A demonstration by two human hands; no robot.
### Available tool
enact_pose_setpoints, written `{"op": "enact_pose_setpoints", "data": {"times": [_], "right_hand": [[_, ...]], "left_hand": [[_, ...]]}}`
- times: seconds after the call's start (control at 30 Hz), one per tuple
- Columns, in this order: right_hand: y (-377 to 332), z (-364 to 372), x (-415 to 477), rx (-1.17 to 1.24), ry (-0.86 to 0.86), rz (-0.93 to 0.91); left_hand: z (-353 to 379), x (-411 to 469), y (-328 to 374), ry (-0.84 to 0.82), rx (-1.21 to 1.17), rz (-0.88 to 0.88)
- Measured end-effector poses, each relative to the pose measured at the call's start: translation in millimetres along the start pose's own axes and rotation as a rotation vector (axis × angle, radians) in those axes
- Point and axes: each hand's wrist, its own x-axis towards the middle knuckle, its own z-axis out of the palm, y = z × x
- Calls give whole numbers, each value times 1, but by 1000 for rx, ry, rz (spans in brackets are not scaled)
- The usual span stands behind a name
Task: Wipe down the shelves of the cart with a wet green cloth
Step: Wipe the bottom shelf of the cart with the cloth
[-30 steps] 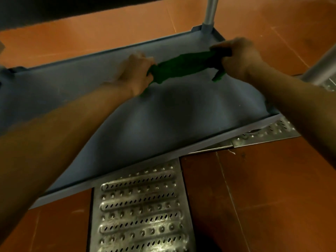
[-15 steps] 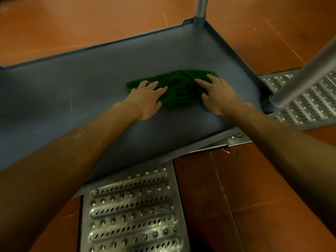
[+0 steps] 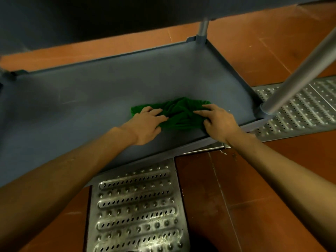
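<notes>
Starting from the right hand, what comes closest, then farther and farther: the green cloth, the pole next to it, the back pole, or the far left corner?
1. The cloth: under the right hand, touching it.
2. The near pole: just to the right, at the front corner.
3. The back pole: behind, at the rear corner.
4. The left corner: far across the shelf.

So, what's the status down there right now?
Left hand, right hand pressing crumpled green cloth on grey lower cart shelf. Grey metal post near right.

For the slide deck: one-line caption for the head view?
Left hand and right hand press a bunched green cloth onto the cart's grey lower shelf.
</notes>
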Motion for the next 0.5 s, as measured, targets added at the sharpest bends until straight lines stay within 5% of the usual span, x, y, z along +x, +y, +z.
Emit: {"op": "enact_pose_setpoints", "data": {"times": [0.5], "right_hand": [[-46,6,-43,44,-135,-46]], "left_hand": [[25,-94,5,54,-49,41]]}}
